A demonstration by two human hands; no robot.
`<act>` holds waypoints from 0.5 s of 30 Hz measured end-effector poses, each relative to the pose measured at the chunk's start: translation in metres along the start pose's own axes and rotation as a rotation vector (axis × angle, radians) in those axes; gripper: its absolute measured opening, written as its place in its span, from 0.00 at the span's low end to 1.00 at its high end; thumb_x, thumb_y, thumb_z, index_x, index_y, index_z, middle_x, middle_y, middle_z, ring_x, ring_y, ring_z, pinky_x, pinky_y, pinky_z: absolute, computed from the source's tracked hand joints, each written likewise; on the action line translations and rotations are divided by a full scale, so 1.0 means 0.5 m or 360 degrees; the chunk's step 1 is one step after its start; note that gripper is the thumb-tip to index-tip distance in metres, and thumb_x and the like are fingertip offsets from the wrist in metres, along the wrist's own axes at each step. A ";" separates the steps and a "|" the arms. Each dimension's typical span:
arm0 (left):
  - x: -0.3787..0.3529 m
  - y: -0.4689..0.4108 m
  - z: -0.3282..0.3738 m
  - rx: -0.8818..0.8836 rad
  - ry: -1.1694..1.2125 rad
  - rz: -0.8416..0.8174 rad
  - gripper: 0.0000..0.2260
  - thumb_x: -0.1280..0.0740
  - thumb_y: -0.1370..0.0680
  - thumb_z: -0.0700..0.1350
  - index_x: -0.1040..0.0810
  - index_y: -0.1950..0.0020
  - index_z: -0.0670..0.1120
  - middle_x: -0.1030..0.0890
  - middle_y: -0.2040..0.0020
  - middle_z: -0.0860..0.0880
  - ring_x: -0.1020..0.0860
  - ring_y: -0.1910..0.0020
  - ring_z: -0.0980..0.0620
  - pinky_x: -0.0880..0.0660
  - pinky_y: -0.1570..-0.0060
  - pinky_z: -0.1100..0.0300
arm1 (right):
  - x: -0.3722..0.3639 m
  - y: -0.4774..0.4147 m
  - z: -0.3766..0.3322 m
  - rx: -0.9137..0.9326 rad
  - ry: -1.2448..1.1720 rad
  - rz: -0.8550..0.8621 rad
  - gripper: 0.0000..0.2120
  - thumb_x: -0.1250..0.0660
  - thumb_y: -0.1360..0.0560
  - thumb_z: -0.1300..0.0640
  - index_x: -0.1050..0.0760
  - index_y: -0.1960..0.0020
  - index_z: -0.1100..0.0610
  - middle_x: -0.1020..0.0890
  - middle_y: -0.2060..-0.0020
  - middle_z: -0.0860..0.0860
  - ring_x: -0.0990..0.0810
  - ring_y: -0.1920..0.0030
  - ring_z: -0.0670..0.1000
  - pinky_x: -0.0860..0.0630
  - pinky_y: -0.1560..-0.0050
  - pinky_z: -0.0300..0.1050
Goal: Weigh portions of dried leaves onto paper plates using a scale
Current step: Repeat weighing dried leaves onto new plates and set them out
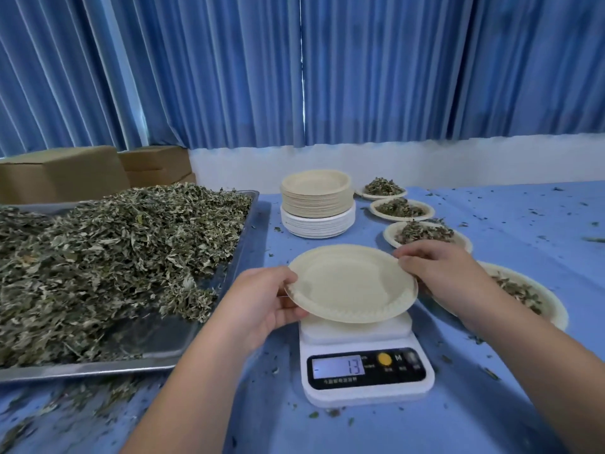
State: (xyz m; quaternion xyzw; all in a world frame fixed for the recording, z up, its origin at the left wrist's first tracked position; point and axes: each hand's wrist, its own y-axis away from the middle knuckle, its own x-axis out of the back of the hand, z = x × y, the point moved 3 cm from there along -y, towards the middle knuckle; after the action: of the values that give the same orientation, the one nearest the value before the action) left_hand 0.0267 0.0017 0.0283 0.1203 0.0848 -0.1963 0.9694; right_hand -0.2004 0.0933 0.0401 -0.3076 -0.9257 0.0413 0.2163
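Note:
An empty cream paper plate (352, 283) sits over the platform of a white digital scale (366, 365), whose display reads 13. My left hand (262, 298) pinches the plate's left rim and my right hand (438, 268) pinches its right rim. A big heap of dried leaves (108, 257) fills a metal tray (137, 363) on the left. A tall stack of paper plates (317, 204) stands behind the scale.
Several plates with leaf portions (424, 232) run in a row on the right, the nearest one (537, 290) partly behind my right forearm. Leaf crumbs litter the blue tablecloth (510, 371). Cardboard boxes (65, 172) and blue curtains stand at the back.

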 end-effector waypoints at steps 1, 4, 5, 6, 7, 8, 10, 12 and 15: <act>0.000 -0.001 -0.002 0.0000 -0.0031 -0.0007 0.04 0.37 0.23 0.34 0.23 0.53 0.35 0.21 0.67 0.43 0.22 0.74 0.50 0.24 0.75 0.61 | 0.000 0.007 0.006 -0.0078 -0.0121 -0.0031 0.06 0.34 0.23 0.62 0.18 0.52 0.55 0.17 0.60 0.50 0.22 0.71 0.40 0.27 0.72 0.32; 0.006 -0.003 -0.006 -0.0029 -0.0223 0.0063 0.06 0.37 0.22 0.36 0.22 0.54 0.35 0.21 0.70 0.43 0.24 0.77 0.50 0.27 0.78 0.62 | 0.000 0.011 0.013 -0.0129 -0.0148 -0.0055 0.06 0.33 0.24 0.65 0.18 0.51 0.58 0.17 0.62 0.52 0.23 0.69 0.48 0.25 0.68 0.40; 0.009 -0.004 -0.007 -0.0060 -0.0347 0.0108 0.07 0.37 0.21 0.38 0.22 0.56 0.36 0.22 0.72 0.44 0.26 0.79 0.50 0.29 0.80 0.64 | -0.001 0.011 0.014 -0.0117 -0.0106 -0.0067 0.06 0.33 0.24 0.66 0.18 0.52 0.58 0.17 0.65 0.51 0.24 0.70 0.47 0.26 0.68 0.39; 0.012 -0.004 -0.007 -0.0098 -0.0506 0.0149 0.10 0.37 0.21 0.41 0.22 0.58 0.37 0.23 0.75 0.44 0.28 0.81 0.50 0.32 0.81 0.65 | -0.001 0.011 0.015 -0.0108 -0.0064 -0.0075 0.06 0.33 0.24 0.66 0.18 0.52 0.59 0.18 0.68 0.50 0.25 0.73 0.46 0.27 0.70 0.38; 0.015 -0.004 -0.008 -0.0135 -0.0691 0.0191 0.14 0.38 0.20 0.46 0.22 0.60 0.38 0.24 0.77 0.44 0.30 0.82 0.50 0.34 0.82 0.66 | 0.000 0.012 0.017 -0.0108 -0.0032 -0.0076 0.06 0.33 0.24 0.65 0.18 0.53 0.59 0.19 0.71 0.48 0.26 0.75 0.45 0.28 0.72 0.36; 0.018 -0.005 -0.009 -0.0170 -0.0878 0.0234 0.18 0.39 0.20 0.51 0.22 0.62 0.39 0.23 0.78 0.45 0.30 0.83 0.50 0.35 0.82 0.67 | 0.001 0.012 0.018 -0.0117 -0.0014 -0.0072 0.06 0.34 0.24 0.65 0.18 0.54 0.59 0.20 0.74 0.47 0.27 0.76 0.45 0.28 0.73 0.36; 0.024 -0.008 -0.013 -0.0225 -0.1141 0.0313 0.24 0.42 0.20 0.58 0.23 0.64 0.41 0.22 0.78 0.46 0.30 0.84 0.50 0.35 0.81 0.68 | 0.004 0.009 0.022 -0.0156 -0.0034 -0.0064 0.07 0.34 0.23 0.61 0.18 0.56 0.58 0.20 0.74 0.48 0.25 0.74 0.48 0.24 0.67 0.44; 0.027 -0.014 -0.013 -0.0256 -0.1213 0.0371 0.26 0.45 0.20 0.60 0.22 0.60 0.41 0.21 0.77 0.46 0.28 0.83 0.50 0.32 0.79 0.66 | 0.006 0.007 0.027 -0.0211 -0.0073 -0.0069 0.08 0.34 0.23 0.56 0.18 0.57 0.57 0.20 0.71 0.53 0.23 0.72 0.51 0.21 0.60 0.51; 0.032 -0.023 -0.011 -0.0285 -0.1158 0.0439 0.26 0.46 0.19 0.61 0.21 0.55 0.40 0.19 0.72 0.43 0.27 0.81 0.48 0.28 0.74 0.60 | 0.012 0.006 0.030 -0.0231 -0.0083 -0.0041 0.12 0.35 0.22 0.49 0.20 0.56 0.58 0.16 0.65 0.55 0.21 0.73 0.53 0.19 0.59 0.56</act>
State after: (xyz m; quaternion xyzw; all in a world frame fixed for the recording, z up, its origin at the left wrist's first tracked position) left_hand 0.0358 -0.0127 0.0173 -0.0318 -0.2642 -0.0859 0.9601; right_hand -0.2096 0.1000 0.0282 -0.3093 -0.9355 -0.0207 0.1698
